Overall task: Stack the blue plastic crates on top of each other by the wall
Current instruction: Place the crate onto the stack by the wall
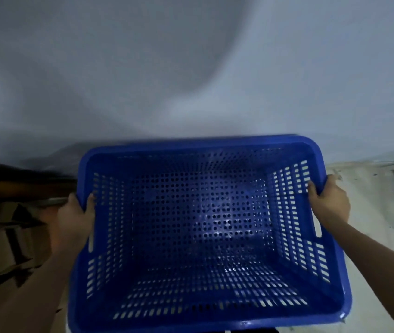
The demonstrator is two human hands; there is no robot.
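Perforated blue plastic crate (203, 227) is held up close to the pale wall (191, 68). Left hand (77, 217) and right hand (330, 203) clamp opposite rims, fingers curled over. Risk: both grips sit toward the far end, so the near end could dip and miss the stack.

Dim, bluish cast, motion blur, shadowed left

Single head-worn view, angled steeply down and forward, close over the blue crate (203, 236), facing the wall (191, 68).
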